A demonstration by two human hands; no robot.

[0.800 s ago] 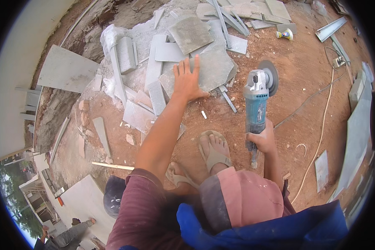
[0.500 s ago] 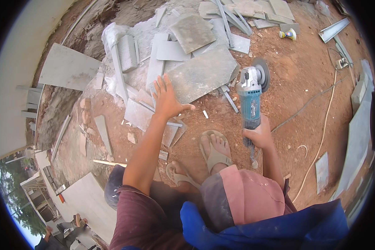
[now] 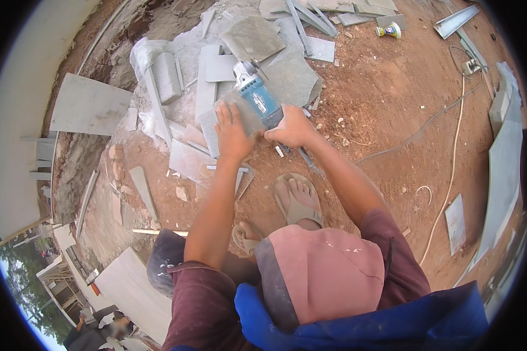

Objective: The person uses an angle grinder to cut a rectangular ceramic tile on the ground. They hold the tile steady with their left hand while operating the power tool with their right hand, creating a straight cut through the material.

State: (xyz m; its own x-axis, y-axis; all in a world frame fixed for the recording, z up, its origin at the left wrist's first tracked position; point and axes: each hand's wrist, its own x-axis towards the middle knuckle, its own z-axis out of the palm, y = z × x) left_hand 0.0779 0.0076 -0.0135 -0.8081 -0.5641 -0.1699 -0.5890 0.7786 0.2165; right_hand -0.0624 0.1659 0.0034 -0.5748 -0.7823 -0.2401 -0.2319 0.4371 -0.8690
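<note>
Reddish dirt ground (image 3: pixel 357 76) spreads under everything, with a pale wall (image 3: pixel 23 117) rising along the left side. At the right edge stands a long grey sheet (image 3: pixel 498 181), and a broad pale board (image 3: pixel 132 286) lies at the lower left. Above that board, close to the wall, is a squarish grey panel (image 3: pixel 91 105).

In the middle, ahead of the person's feet, the grey slab (image 3: pixel 293 85) lies flat on the near side of a heap of offcuts. A smaller brownish slab (image 3: pixel 252 38) lies just beyond it.

Over the grey slab is a blue-green grinder (image 3: pixel 260 100), tilted with its head pointing away and to the left. The right hand (image 3: pixel 293 126) has its grip closed around the grinder's rear body. The left hand (image 3: pixel 234 137) lies over the slab's left end, just beside the grinder, its grip loose and its fingers spread, holding nothing.

Well apart, at the upper right, a small yellow and white tub (image 3: pixel 389 30) lies on its side. The grinder's disc (image 3: pixel 262 71) shows nearly edge-on; whether it touches the slab I cannot tell. A white chip (image 3: pixel 279 151) lies near the right hand.
</note>
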